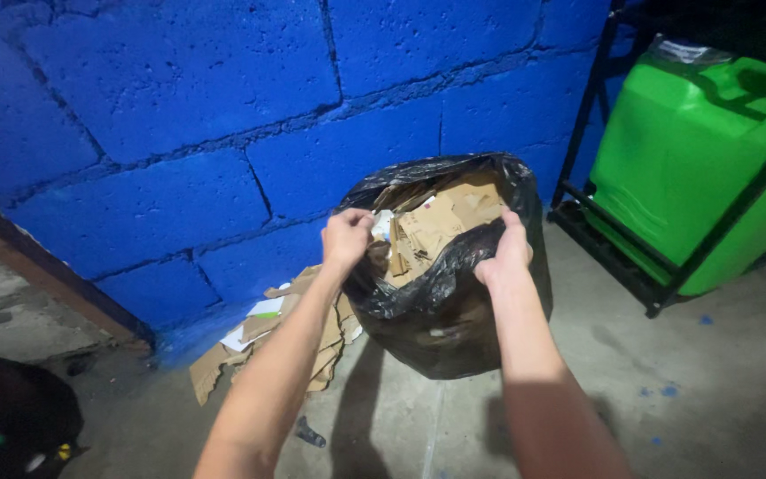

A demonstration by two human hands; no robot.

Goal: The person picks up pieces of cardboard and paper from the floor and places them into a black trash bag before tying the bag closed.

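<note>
A black plastic rubbish bag (441, 310) stands open on the concrete floor against a blue block wall. It is stuffed with torn brown cardboard pieces (441, 222). My left hand (346, 239) grips the bag's rim on its left side. My right hand (507, 253) grips the rim on the near right side. Both arms reach forward from the bottom of the view.
Loose cardboard scraps (263, 341) lie on the floor left of the bag, by the wall. A large green plastic container (698, 168) sits in a black metal frame (618, 266) at right. A dark object (6, 417) is at the bottom left.
</note>
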